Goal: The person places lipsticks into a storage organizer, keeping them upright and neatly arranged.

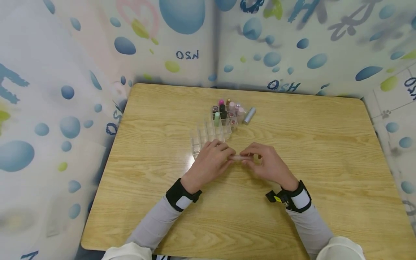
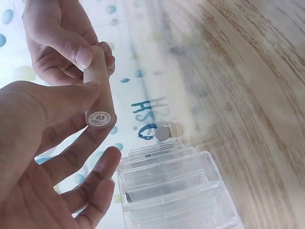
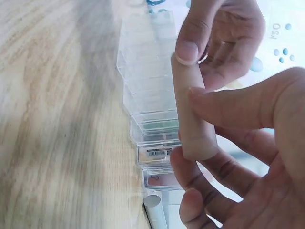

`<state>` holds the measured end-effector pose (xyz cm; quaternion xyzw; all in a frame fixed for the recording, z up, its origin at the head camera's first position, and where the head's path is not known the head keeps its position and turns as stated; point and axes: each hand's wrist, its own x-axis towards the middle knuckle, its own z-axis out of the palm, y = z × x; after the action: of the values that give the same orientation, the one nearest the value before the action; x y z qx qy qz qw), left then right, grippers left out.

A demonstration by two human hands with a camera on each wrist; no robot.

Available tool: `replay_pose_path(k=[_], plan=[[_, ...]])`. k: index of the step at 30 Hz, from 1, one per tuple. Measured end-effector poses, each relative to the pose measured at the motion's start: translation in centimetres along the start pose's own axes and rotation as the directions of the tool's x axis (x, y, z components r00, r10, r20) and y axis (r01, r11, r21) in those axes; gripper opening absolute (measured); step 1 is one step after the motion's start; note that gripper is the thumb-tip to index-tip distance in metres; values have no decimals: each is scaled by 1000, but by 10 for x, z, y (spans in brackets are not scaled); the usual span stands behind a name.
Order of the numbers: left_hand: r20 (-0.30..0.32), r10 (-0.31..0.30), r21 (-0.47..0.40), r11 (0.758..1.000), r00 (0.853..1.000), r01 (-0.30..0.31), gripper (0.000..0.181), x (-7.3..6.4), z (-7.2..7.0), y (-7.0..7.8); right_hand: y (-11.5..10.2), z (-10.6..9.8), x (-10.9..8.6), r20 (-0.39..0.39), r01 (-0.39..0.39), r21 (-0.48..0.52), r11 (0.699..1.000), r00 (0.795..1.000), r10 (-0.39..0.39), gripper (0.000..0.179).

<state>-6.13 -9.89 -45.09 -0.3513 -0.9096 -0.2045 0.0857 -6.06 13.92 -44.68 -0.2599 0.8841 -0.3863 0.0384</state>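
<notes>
A beige lipstick tube [image 1: 239, 157], capped, is held level between both hands above the table. My left hand [image 1: 212, 159] pinches one end with thumb and fingers, and my right hand [image 1: 268, 164] pinches the other. In the left wrist view, the base of the lipstick tube [image 2: 101, 86] carries a round label reading 03. The right wrist view shows both thumbs lying on the side of the lipstick tube [image 3: 193, 109]. Just beyond my left hand stands a clear stepped organizer [image 1: 212, 134], its near compartments bare and its far ones filled.
Several cosmetics, including a mint-green tube [image 1: 216, 118] and a pink-topped one [image 1: 221, 102], stand in the organizer's far end. A silver tube [image 1: 249, 115] lies beside it on the wooden table [image 1: 325, 144]. Patterned walls border the table's back and left.
</notes>
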Motion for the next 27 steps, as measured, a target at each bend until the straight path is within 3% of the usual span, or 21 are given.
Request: replay_pose_path(k=[6,16,27], plan=[[3,10,7,1000,1000,-10,19,0,0,0,1,-5,0,-13,-8,12,1000,1000,8,14],[26,8,29,1000,1000,-9,23,0,1,2,7,-6,0,-50,45,139,989,998,-38,15],[2,31,10,999,1000,-31,21,0,2,2,1,-9,-1,-98,91,264,960,993,-68,22]])
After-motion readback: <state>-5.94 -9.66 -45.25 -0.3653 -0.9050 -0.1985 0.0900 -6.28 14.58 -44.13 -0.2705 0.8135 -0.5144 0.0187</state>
